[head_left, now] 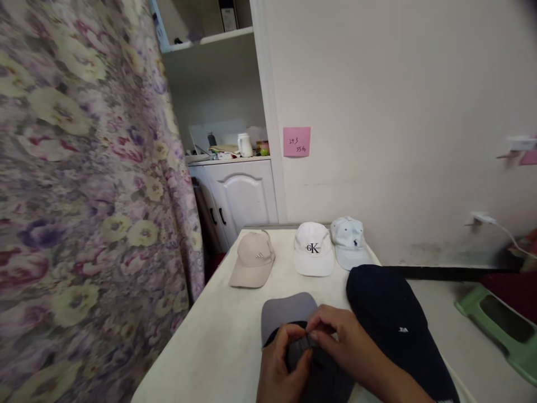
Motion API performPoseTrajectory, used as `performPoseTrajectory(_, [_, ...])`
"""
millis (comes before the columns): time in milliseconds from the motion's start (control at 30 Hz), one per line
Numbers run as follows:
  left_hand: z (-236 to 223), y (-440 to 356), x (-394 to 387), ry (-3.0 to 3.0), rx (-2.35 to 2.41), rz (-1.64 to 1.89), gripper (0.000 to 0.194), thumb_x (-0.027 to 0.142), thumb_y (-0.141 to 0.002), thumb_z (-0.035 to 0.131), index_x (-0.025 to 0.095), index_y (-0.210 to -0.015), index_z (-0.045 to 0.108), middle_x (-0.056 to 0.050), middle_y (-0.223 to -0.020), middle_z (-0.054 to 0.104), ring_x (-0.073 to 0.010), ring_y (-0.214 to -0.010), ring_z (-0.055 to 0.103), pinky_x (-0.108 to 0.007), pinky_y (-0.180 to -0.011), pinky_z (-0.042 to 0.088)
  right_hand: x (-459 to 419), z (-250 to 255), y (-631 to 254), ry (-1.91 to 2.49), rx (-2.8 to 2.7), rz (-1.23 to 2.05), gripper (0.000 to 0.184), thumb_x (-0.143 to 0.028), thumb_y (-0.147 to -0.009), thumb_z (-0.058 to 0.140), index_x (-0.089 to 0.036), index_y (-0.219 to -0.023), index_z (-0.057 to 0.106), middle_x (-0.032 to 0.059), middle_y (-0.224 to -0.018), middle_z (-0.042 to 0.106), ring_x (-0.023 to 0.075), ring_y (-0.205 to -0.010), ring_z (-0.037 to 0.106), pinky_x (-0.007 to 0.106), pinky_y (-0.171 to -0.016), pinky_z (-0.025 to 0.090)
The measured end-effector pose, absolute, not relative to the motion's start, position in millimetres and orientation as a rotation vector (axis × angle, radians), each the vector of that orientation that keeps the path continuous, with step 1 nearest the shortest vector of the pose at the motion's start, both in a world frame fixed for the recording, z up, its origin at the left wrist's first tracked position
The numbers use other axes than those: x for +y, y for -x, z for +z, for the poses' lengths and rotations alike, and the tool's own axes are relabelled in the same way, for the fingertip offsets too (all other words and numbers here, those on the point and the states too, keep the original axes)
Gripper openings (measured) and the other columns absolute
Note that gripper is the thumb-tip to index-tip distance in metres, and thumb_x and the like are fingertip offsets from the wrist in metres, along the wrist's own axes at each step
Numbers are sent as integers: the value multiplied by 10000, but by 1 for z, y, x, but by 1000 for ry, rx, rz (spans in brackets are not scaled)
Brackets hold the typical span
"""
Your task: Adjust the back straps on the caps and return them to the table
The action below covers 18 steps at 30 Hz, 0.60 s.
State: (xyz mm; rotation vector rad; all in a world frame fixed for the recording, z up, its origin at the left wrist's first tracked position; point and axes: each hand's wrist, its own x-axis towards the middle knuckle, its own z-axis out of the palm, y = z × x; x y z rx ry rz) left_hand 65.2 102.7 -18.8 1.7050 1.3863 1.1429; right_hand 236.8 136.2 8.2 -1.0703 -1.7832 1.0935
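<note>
A dark grey baseball cap with a lighter grey brim underside (pixel 287 310) lies at the near part of the table, its brim pointing away from me. My left hand (pixel 285 364) pinches the strap at the cap's near opening between thumb and fingers. From the right, my right hand (pixel 339 333) pinches the same strap close to the left fingertips. The fingers hide most of the strap and its fastening. A navy cap (pixel 384 305) with a small white logo lies just right of my right hand.
On the cream-covered table (pixel 201 347), a beige cap (pixel 253 258), a white cap (pixel 314 249) and a pale blue cap (pixel 349 242) sit along the far side. A floral curtain (pixel 92 196) hangs at left. A green plastic object (pixel 499 330) stands at right.
</note>
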Motion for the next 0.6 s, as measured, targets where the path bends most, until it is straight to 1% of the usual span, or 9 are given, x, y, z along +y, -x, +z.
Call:
performPoseTrajectory(100, [-18,-64,104,-1692,1404,1155,141,220,-792,598,198,-927,633,-62,-917,725,-258,-910,680,-360,-828,513,136,10,-239,1070,-1795,1095,142,-110,-745,626,-175,-843,705,20,-761,691,191,-724,629,299,-675,458])
performPoseTrajectory(167, [-17,-64,104,-1674,1420,1161,142,234,-792,603,199,-927,635,-64,-914,721,-262,-911,675,-363,-826,507,137,10,-242,1074,-1803,1114,161,-106,-720,653,-175,-856,707,15,-744,688,192,-721,631,296,-666,465])
performPoseTrajectory(300, [-15,-65,104,-1651,1408,1145,135,228,-778,608,196,-907,630,-66,-893,714,-267,-890,672,-368,-812,502,138,8,-243,1074,-1838,1134,200,-78,-707,637,-172,-859,724,10,-718,669,185,-689,619,295,-643,455])
performPoseTrajectory(433, [-16,-67,105,-1638,1388,1129,107,227,-778,606,192,-879,615,-63,-863,705,-262,-850,669,-362,-782,496,138,7,-240,1041,-1862,1103,205,-67,-718,621,-185,-830,747,28,-797,676,190,-745,618,309,-685,448])
performPoseTrajectory(500, [-17,-66,105,-1641,1378,1134,108,228,-775,612,191,-877,614,-61,-863,701,-259,-851,664,-356,-780,492,138,8,-239,1019,-1848,1107,221,-65,-715,630,-200,-837,756,21,-805,677,185,-750,613,306,-695,448])
performPoseTrajectory(567, [-18,-65,106,-1639,1374,1151,124,223,-767,624,191,-887,620,-58,-875,698,-257,-863,657,-352,-786,487,138,8,-239,1002,-1804,1155,279,-75,-683,690,-216,-916,754,17,-858,701,192,-803,624,308,-741,462])
performPoseTrajectory(600, [-18,-64,106,-1631,1376,1168,130,219,-761,632,192,-888,624,-55,-880,696,-256,-869,654,-350,-791,485,138,8,-239,993,-1770,1208,348,-83,-656,731,-222,-974,744,19,-908,714,200,-850,631,312,-779,466])
